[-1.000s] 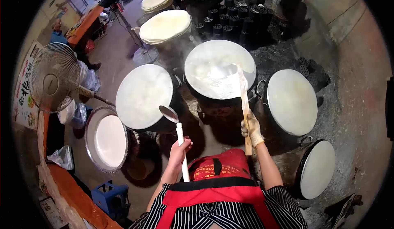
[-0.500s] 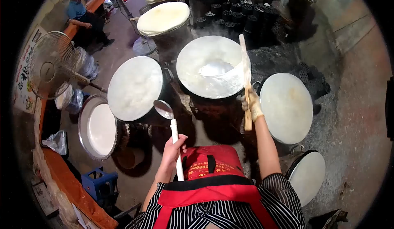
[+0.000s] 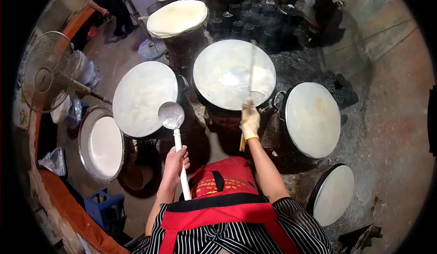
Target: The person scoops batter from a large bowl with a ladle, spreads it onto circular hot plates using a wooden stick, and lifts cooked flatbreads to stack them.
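My left hand [image 3: 175, 166] is wrapped round the white handle of a metal ladle [image 3: 171, 114], whose bowl hangs at the right edge of the left round griddle [image 3: 141, 100]. In a pale glove with a yellow cuff, my right hand [image 3: 250, 120] grips a wooden paddle [image 3: 251, 74], blurred at its far end. It lies over the middle round griddle [image 3: 214, 60], which carries a thin whitish layer of batter with a wetter, shiny patch near the centre. To the right of my gloved hand is another pale-topped griddle [image 3: 313, 120].
A wide basin of white batter [image 3: 105, 147] stands left, near a blue stool [image 3: 104, 207] and a fan [image 3: 44, 79]. Behind are stacked flat pancakes [image 3: 177, 17] and black coal briquettes [image 3: 248, 29]. Another griddle [image 3: 334, 195] sits lower right. A person [image 3: 111, 4] is at back left.
My right hand and the paddle have swept left across the middle griddle. My left hand has shifted left with the ladle, its bowl now facing up more. The person behind has risen from sitting.
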Tool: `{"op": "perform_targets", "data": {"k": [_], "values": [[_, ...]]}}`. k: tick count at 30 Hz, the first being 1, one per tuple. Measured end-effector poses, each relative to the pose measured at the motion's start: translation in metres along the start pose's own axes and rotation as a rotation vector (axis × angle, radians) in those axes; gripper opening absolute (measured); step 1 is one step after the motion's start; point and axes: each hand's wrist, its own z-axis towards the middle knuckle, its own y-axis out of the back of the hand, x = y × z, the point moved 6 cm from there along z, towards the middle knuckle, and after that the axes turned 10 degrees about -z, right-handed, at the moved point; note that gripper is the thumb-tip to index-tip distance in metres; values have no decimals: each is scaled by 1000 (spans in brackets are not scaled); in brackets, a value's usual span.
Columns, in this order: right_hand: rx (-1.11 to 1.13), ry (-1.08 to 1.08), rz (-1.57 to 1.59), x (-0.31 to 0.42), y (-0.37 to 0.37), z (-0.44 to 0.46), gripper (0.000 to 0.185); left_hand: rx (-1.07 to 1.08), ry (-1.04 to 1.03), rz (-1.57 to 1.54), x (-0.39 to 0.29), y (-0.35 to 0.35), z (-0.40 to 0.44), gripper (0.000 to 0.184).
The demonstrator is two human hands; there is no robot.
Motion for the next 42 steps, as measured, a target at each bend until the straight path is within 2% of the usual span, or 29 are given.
{"op": "perform_targets", "data": {"k": [1, 3, 4, 6, 8, 10, 11, 14, 15, 17, 19, 20, 21, 22, 24, 25, 26, 28, 31, 32, 33, 35, 36, 39, 42], "values": [[45, 51, -524, 15, -15, -5, 45, 19, 5, -4, -3, 1, 2, 11], [213, -111, -590, 37, -26, -15, 35, 58, 15, -18, -7, 1, 7, 12], [145, -7, -308, 29, -16, -11, 35, 56, 17, -11, -9, 3, 7, 11], [28, -182, 827, -64, 15, 24, 31, 29, 10, 35, -15, 5, 5, 11], [-56, -106, 793, -99, 39, 15, 29, 26, 26, 45, -14, 7, 5, 10], [-9, -126, 1111, -91, 12, 0, 28, 57, 66, 36, -14, 7, 5, 10], [-32, 31, 641, -74, -2, -10, 27, 73, 84, 34, -15, 7, 6, 10], [59, -333, 5, -10, -37, -26, 35, 111, 101, 40, -17, 6, 10, 9], [151, -354, -108, 15, -35, -30, 40, 117, 108, 37, -17, 7, 11, 9], [35, -198, -168, 24, -7, -23, 40, 115, 97, 47, -20, 13, 13, 9], [-142, -33, 329, -26, 20, 9, 36, 88, 103, 52, -19, 16, 13, 9], [-199, 76, 560, -26, 27, 13, 35, 96, 100, 37, -18, 16, 13, 9], [-152, -78, 857, -45, 20, 8, 34, 104, 100, 26, -17, 17, 13, 9], [-43, 21, 502, -46, 8, 8, 39, 113, 100, 19, -16, 17, 13, 8], [31, 300, -245, -23, -22, -8, 48, 115, 121, 13, -14, 16, 13, 8], [65, 294, -575, 12, -33, -15, 52, 119, 127, 10, -14, 14, 14, 8], [170, 92, -499, 25, -33, -13, 54, 114, 122, 19, -14, 14, 14, 8], [120, 51, -283, 28, -6, 11, 56, 103, 111, 21, -14, 14, 9, 8], [-18, 260, -381, 10, 26, 25, 50, 85, 98, 15, -14, 12, 4, 8], [9, 256, -404, -1, 26, 15, 48, 74, 97, 9, -14, 13, 3, 8], [136, 61, -396, -12, 17, -3, 44, 64, 94, 3, -14, 13, 3, 8], [221, 290, -481, 7, -7, -48, 39, 64, 99, -16, -8, 19, 6, 8], [281, 246, -584, 25, -11, -63, 33, 65, 100, -25, -7, 20, 8, 8], [306, 253, -485, 30, 0, -31, 34, 54, 111, -12, -8, 17, 7, 9], [209, 262, -540, 43, 14, 14, 42, 86, 110, 15, -10, 14, 8, 9]]}}
